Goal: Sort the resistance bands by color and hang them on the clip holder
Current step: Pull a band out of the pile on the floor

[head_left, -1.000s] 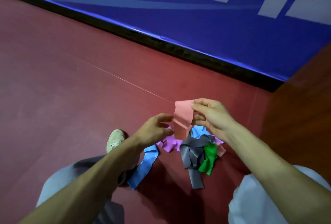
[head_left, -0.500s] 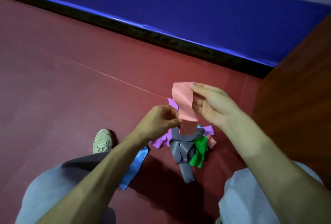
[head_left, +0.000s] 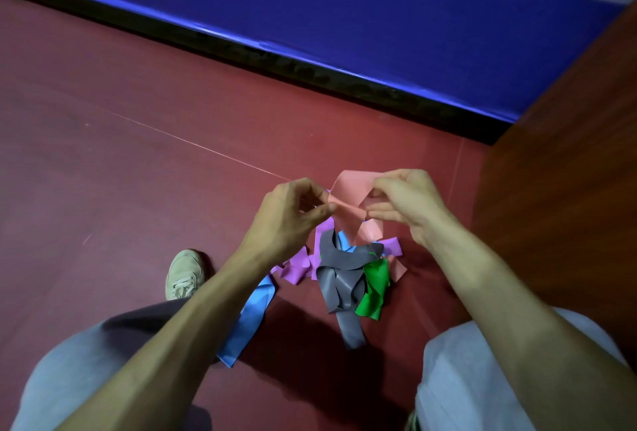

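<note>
Hands: left hand (head_left: 293, 213) and right hand (head_left: 410, 203) each pinch the pink band (head_left: 351, 189), held just above the pile (head_left: 344, 258).
Pink band: thin, twisted, looped on top, with its tail dropping into the pile.
Pile: tangled on the floor (head_left: 138, 172), with grey band (head_left: 339, 289), green band (head_left: 374, 289), purple band (head_left: 296, 267) and blue band (head_left: 248, 320).

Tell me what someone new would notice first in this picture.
Most eye-catching is the pink band, pinched between the left hand and the right hand at the centre. Just below it a tangled pile lies on the dark red floor: a grey band, a green band, a purple band and a blue band trailing toward the person's left leg. A bright blue banner runs along the far edge.
</note>
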The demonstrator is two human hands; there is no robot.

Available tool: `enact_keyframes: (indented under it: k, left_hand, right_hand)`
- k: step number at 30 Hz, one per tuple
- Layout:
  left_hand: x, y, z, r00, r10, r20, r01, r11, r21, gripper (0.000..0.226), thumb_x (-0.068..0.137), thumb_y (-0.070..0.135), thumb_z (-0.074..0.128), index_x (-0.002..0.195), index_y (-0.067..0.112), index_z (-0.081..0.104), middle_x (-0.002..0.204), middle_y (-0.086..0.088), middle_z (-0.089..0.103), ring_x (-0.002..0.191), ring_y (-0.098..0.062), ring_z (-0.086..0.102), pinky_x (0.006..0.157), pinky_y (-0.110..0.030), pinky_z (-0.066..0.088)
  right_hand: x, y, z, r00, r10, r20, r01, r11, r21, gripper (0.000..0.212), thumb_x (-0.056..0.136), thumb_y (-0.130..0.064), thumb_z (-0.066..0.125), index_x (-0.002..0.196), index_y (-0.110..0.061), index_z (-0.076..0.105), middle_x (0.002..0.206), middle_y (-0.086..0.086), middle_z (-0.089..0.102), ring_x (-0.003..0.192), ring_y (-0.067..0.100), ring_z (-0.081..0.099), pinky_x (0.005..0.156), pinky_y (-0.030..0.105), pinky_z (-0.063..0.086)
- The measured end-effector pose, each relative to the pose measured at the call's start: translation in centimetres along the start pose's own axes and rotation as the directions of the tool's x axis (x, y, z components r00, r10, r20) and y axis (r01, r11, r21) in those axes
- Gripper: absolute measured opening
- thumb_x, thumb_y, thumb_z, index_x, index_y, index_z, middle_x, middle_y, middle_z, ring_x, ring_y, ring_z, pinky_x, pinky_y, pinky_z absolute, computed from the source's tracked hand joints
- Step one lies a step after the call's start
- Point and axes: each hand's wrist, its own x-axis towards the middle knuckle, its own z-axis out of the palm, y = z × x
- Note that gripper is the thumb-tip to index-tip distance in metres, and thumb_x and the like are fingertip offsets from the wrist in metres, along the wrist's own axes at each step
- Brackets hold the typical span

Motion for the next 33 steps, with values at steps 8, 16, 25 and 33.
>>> enact_keyframes:
  k: [8, 16, 25, 33]
  left_hand:
    - [0.1, -0.3, -1.4, 0.996, 0.04, -0.083, -0.029, 0.991, 0.128, 0.013, 0.085, 0.024, 0.07, 0.077, 0.026, 0.06, 0.073, 0.012, 0.062, 0.071, -0.004, 0.058, 0.064, -0.016, 0.041]
    - [0.5, -0.8, -3.2, 0.994, 0.07, -0.089, -0.057, 0.989, 0.139, 0.017, 0.086, 0.022, 0.068, 0.076, 0.027, 0.056, 0.072, 0.013, 0.058, 0.068, 0.0, 0.054, 0.061, -0.013, 0.038]
    - [0.4, -1.7, -3.3, 0.993, 0.074, -0.091, -0.05, 0.97, 0.238, 0.022, 0.089, 0.032, 0.064, 0.074, 0.035, 0.048, 0.085, 0.008, 0.056, 0.077, -0.01, 0.056, 0.067, -0.027, 0.043]
    - [0.3, -1.8, -3.1, 0.99, 0.125, -0.066, -0.103, 0.957, 0.27, 0.036, 0.087, 0.031, 0.066, 0.121, 0.027, 0.056, 0.112, 0.006, 0.061, 0.097, -0.014, 0.059, 0.082, -0.033, 0.048]
  right_hand:
    - [-0.4, 1.2, 1.5, 0.847, -0.531, 0.026, 0.481, 0.744, -0.463, 0.005, 0.084, -0.021, 0.065, 0.089, -0.02, 0.065, 0.075, -0.004, 0.062, 0.076, 0.028, 0.066, 0.076, 0.049, 0.054]
    - [-1.4, 0.7, 3.1, 0.767, -0.527, 0.367, 0.63, 0.728, -0.272, 0.006, 0.088, -0.03, 0.067, 0.088, -0.026, 0.072, 0.079, -0.013, 0.071, 0.075, -0.002, 0.062, 0.074, 0.021, 0.049]
    - [-1.3, 0.8, 3.7, 0.657, -0.691, 0.302, 0.749, 0.553, -0.365, 0.004, 0.08, -0.017, 0.076, 0.083, -0.019, 0.075, 0.075, -0.007, 0.068, 0.075, 0.008, 0.062, 0.074, 0.031, 0.049]
    - [-1.0, 0.7, 3.2, 0.627, -0.731, 0.271, 0.772, 0.536, -0.341, 0.006, 0.075, -0.018, 0.08, 0.081, -0.018, 0.077, 0.072, -0.005, 0.067, 0.069, 0.011, 0.06, 0.067, 0.029, 0.047]
